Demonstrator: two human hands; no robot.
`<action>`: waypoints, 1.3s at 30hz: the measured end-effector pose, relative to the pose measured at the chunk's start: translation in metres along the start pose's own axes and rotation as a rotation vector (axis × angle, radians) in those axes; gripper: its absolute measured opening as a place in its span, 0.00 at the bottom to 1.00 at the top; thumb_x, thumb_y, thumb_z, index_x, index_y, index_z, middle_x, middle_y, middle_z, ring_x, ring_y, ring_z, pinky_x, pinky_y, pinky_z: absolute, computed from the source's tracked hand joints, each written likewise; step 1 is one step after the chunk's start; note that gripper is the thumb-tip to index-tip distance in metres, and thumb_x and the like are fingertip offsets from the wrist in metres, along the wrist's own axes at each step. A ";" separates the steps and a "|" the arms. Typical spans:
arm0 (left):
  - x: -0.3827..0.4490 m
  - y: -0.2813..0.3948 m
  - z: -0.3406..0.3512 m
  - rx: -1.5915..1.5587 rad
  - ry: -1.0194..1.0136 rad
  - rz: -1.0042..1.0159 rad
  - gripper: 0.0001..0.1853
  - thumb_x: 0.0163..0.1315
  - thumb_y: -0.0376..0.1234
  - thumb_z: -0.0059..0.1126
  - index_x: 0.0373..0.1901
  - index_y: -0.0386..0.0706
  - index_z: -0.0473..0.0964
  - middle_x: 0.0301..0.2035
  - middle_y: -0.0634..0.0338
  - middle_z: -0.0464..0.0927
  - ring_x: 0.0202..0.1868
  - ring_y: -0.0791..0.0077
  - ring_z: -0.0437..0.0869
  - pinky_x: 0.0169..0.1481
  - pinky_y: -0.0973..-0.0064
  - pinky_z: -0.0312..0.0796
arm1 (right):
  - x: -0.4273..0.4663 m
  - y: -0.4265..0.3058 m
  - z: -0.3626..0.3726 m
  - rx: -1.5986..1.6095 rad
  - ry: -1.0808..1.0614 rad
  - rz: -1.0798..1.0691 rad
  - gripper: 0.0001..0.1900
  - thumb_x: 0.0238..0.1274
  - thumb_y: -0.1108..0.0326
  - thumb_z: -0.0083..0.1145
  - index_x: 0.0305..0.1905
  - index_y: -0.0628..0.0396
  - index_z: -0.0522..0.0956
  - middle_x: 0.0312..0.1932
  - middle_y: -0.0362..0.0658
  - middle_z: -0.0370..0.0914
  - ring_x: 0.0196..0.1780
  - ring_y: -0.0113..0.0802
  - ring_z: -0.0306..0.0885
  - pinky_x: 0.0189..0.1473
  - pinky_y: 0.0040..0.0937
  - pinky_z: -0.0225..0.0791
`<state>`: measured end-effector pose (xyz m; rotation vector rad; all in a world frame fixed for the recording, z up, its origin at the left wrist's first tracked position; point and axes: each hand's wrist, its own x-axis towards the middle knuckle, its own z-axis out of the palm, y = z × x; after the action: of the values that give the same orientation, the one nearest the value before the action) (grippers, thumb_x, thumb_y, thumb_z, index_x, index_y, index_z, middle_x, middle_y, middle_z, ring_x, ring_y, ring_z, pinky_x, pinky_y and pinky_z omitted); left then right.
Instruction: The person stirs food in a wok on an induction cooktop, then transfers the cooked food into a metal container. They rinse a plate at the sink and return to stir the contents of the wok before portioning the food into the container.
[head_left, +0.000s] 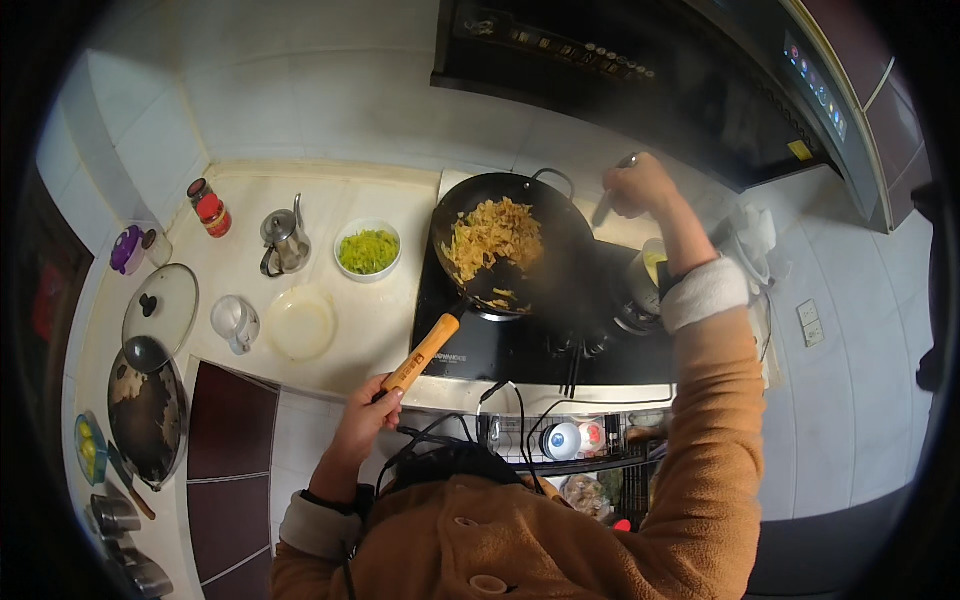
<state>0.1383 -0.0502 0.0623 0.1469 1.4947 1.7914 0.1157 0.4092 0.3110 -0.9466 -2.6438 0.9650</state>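
Observation:
My left hand (373, 409) grips the wooden handle (424, 351) of a black wok (570, 232) on the stove. Browned, shredded food (495, 244) covers the wok's left and middle part. Steam blurs its right side. Right of the wok, my right hand (637, 187) is raised and closed around a grey utensil (602, 208), perhaps a spatula. Its lower end sits near the wok's right rim, and my fist hides much of it. A white bowl (342, 266) of chopped green vegetable (368, 251) stands on the counter left of the wok.
Below my right forearm, a pot (642, 281) sits on the black glass cooktop (495, 349). The range hood (600, 75) overhangs the back. Leftward are a metal kettle (285, 244), a plate (301, 324), a glass lid (161, 311) and a knife (131, 480). Cables (525, 427) hang before me.

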 end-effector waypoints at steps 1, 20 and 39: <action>0.000 -0.001 0.000 0.003 -0.009 0.011 0.16 0.70 0.35 0.55 0.56 0.39 0.73 0.27 0.68 0.72 0.25 0.84 0.72 0.31 0.83 0.67 | 0.004 0.001 -0.009 -0.064 -0.045 -0.001 0.11 0.53 0.65 0.63 0.29 0.65 0.81 0.20 0.48 0.80 0.19 0.32 0.79 0.22 0.29 0.76; 0.001 -0.001 0.000 0.023 0.010 0.001 0.13 0.71 0.35 0.53 0.52 0.39 0.73 0.27 0.66 0.73 0.26 0.81 0.72 0.33 0.82 0.67 | -0.034 0.021 0.027 0.136 0.060 0.110 0.13 0.54 0.65 0.59 0.32 0.67 0.81 0.20 0.51 0.80 0.20 0.38 0.81 0.24 0.33 0.77; -0.003 0.000 0.003 -0.022 0.032 0.015 0.17 0.69 0.35 0.56 0.55 0.37 0.74 0.27 0.67 0.72 0.26 0.84 0.71 0.32 0.83 0.67 | -0.032 0.054 0.051 -0.170 0.280 -0.184 0.11 0.49 0.66 0.59 0.35 0.57 0.87 0.29 0.55 0.84 0.31 0.45 0.84 0.40 0.35 0.76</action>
<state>0.1422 -0.0497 0.0650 0.1196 1.5000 1.8294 0.1496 0.3950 0.2393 -0.7877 -2.5455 0.5309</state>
